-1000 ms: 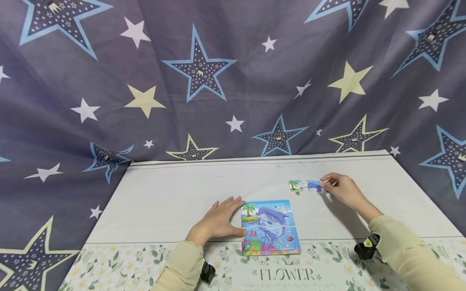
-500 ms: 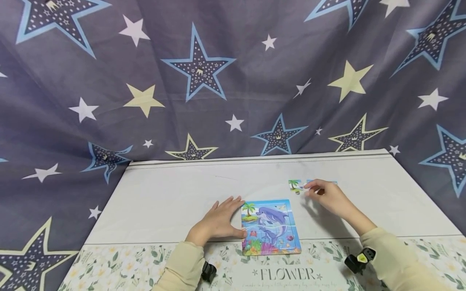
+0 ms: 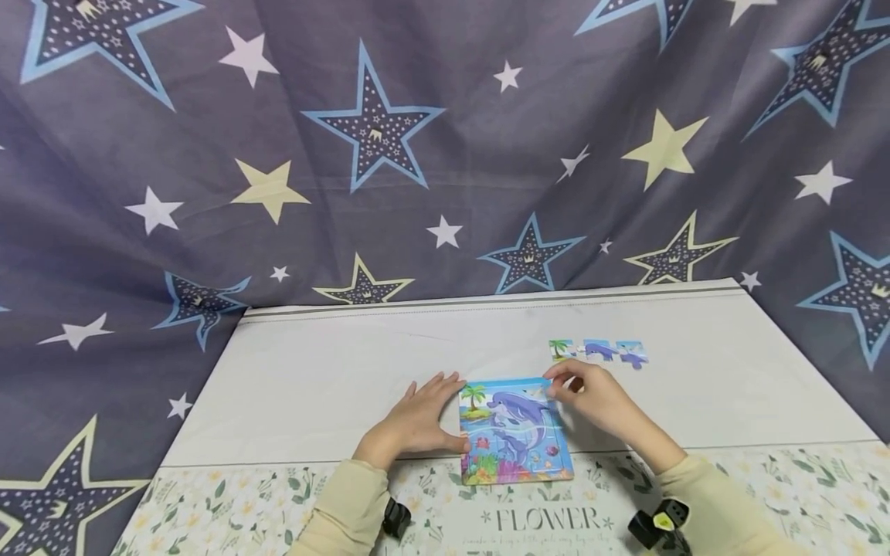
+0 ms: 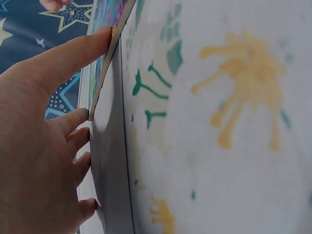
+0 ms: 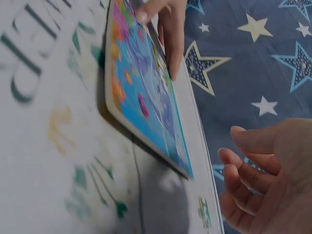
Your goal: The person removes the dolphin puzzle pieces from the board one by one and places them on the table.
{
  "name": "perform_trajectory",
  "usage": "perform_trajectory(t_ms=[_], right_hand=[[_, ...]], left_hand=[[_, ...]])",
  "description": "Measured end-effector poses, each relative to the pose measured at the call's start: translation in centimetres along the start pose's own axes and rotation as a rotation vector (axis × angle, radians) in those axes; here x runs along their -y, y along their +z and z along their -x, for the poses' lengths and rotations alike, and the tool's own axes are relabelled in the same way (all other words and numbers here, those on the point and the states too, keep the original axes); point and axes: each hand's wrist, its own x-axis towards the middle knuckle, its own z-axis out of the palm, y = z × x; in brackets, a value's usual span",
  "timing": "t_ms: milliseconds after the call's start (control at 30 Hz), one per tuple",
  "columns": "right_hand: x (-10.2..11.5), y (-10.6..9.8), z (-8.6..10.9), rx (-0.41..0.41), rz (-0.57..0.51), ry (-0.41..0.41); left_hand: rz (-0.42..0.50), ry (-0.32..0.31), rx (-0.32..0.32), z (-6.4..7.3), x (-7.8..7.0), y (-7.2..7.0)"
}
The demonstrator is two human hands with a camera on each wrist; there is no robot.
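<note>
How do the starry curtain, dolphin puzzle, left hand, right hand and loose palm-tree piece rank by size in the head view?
1. Starry curtain
2. Dolphin puzzle
3. Left hand and right hand: too close to rank surely
4. Loose palm-tree piece

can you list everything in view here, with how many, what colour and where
dolphin puzzle: one, mostly blue and purple, flat on the cloth between the hands
loose puzzle pieces: three visible, blue, purple and green, in a row beyond the puzzle's right side
tablecloth: one, white with green and yellow flowers nearer the person, under everything
curtain: dark grey-blue with blue, yellow and white stars, behind the cloth
wrist devices: two, black, one at each wrist
sleeves: two, beige, on the forearms
left hand: one, at the puzzle's left edge
right hand: one, by its far right corner
</note>
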Motion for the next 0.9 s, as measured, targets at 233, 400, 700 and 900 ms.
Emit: perform_trajectory(t_ms=[233, 400, 700, 900], right_hand=[[1.1, 2.3, 0.1, 0.049, -0.019, -0.002], [1.9, 3.8, 0.1, 0.071, -0.020, 0.017], [2.8, 6.2, 0.0, 0.108, -0.004, -0.026], [3.3, 7.2, -0.3, 0.120, 0.001, -0.044]], left_hand=[[0.011, -0.011, 0.011, -0.1, -0.1, -0.2], [0.024, -0.014, 0.018, -0.1, -0.2, -0.3], [0.022, -0.017, 0.022, 0.1, 0.0, -0.2], [0.028, -0.010, 0.023, 0.0, -0.1, -0.2]])
